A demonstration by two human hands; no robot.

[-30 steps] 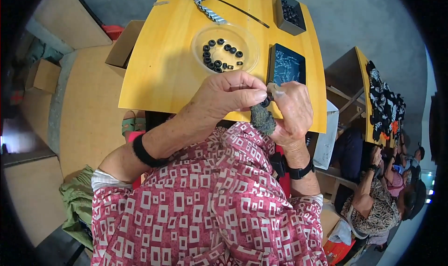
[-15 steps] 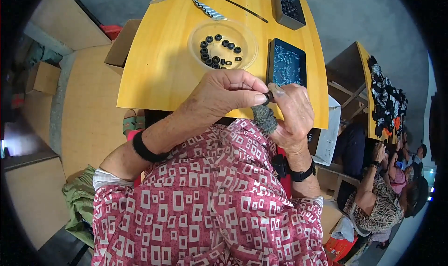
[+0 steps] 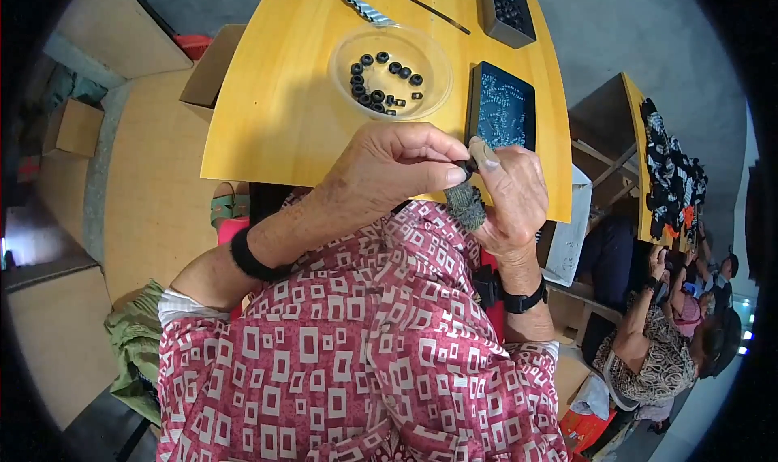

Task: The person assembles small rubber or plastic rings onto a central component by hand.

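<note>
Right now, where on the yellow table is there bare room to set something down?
The yellow table is bare on its left, beside the clear dish. The right is crowded: dark tray, black box, both hands at the near edge.

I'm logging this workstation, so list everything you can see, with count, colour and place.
Table: one, yellow, ahead of the person.
Clear dish: one, table centre.
Small rings: over a dozen, black, in the dish.
Flat tray: one, dark, right of the dish.
Small box: one, grey, far right corner, dark pieces inside.
Striped tool: one, far edge.
Cardboard boxes: several, brown, left.
Second table: one, right, dark goods on it.
Other people: a few, lower right.
Fuzzy bundle: one, grey-green, between the hands.
Left hand: fingers pinching a small dark piece.
Right hand: holding the bundle.
</note>
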